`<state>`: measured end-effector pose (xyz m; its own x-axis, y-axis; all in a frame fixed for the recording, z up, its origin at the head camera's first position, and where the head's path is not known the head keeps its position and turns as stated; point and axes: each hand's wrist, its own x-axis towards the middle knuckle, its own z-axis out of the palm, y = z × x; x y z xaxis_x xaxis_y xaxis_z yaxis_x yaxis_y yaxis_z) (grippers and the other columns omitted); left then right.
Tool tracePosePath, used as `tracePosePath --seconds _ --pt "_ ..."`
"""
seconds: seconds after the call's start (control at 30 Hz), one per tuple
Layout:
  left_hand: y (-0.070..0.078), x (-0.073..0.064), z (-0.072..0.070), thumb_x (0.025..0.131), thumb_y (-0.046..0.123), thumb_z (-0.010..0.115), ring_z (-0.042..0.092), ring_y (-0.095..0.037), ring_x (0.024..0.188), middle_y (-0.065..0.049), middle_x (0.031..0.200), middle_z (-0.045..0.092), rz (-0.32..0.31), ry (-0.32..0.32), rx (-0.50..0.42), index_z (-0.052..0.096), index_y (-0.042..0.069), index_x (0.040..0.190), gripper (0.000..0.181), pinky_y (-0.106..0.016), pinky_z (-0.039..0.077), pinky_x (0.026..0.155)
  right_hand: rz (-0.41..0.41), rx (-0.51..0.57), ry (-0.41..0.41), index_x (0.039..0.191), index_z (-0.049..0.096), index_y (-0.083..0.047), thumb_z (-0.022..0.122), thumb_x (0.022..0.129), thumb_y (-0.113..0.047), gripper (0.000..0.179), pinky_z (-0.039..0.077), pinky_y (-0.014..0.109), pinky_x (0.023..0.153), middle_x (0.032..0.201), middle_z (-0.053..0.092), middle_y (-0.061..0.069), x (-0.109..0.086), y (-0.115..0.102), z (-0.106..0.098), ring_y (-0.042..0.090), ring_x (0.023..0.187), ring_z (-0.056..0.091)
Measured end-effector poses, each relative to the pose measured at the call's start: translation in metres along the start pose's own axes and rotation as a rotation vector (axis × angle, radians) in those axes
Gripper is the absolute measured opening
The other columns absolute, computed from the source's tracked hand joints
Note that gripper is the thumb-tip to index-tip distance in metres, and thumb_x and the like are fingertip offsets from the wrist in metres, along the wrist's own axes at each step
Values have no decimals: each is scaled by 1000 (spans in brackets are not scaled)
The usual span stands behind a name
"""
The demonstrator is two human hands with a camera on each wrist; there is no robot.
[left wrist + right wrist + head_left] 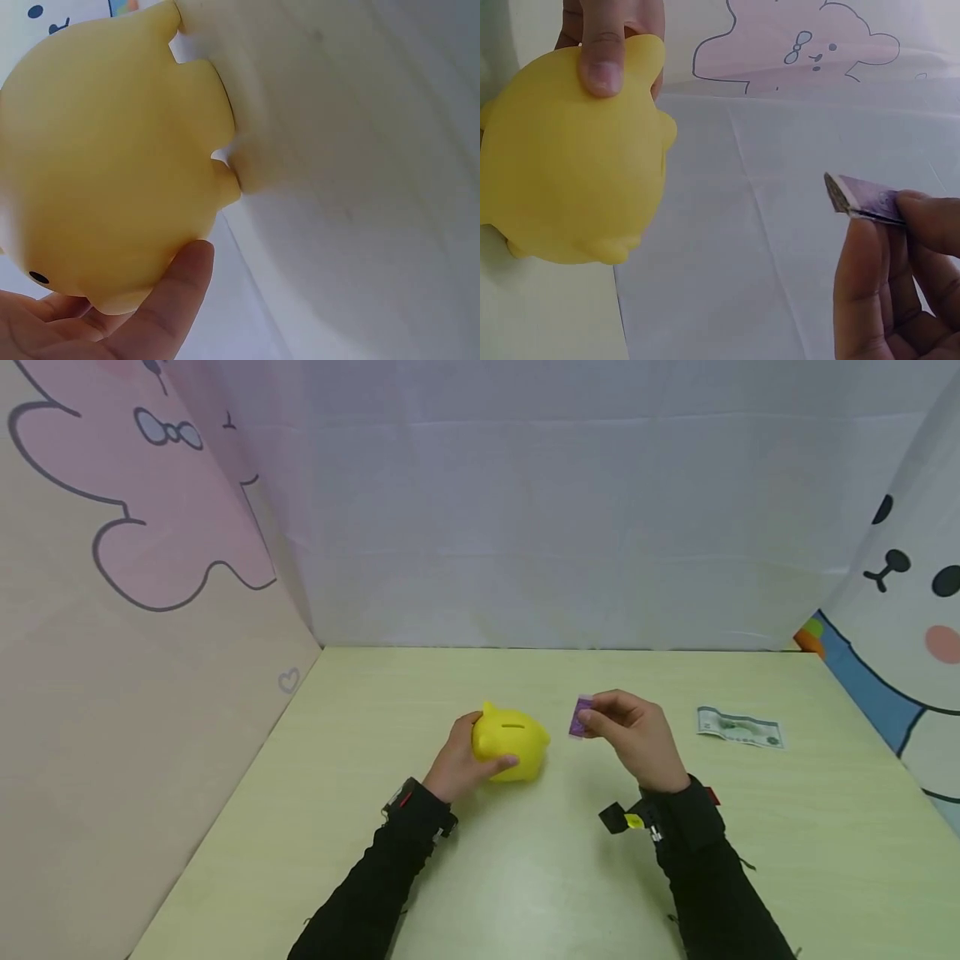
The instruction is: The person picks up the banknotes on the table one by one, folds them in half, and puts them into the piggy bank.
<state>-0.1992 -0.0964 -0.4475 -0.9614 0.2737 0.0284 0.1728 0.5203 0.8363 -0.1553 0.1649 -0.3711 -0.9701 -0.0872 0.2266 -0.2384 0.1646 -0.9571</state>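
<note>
A yellow piggy bank (528, 745) stands on the table, its coin slot facing up in the head view. My left hand (459, 766) grips it from the left side, thumb along the near face and fingers behind. In the left wrist view, the thumb (176, 292) presses near the pig's snout end, and its feet touch the tabletop. To the right of the piggy bank, my right hand (637, 735) pinches a folded purple banknote (579, 717) between thumb and fingers. The right wrist view shows the note (866, 196) folded into a small thick strip, apart from the pig.
A green banknote (741, 728) lies slightly creased on the table to the right of my right hand. The pale table (525, 877) ends at a white curtain (562, 527) behind, with cartoon-printed sheets on the left and right sides.
</note>
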Motion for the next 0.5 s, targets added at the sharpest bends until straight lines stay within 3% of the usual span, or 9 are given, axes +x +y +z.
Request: tracePosePath --seconds 0.37,0.5 --pt "19 -5 18 79 43 81 53 -29 113 -19 144 42 5 -16 22 27 2 149 97 -44 46 100 -32 9 -29 107 63 9 64 95 -10 23 58 21 77 90 67 -9 5 12 6 7 80 67" --pt "22 -5 22 79 44 80 53 -25 107 -18 141 43 17 -29 19 27 2 149 97 -40 47 96 -51 7 -50 105 64 9 63 95 -8 20 58 21 77 91 68 -2 7 17 11 7 79 67"
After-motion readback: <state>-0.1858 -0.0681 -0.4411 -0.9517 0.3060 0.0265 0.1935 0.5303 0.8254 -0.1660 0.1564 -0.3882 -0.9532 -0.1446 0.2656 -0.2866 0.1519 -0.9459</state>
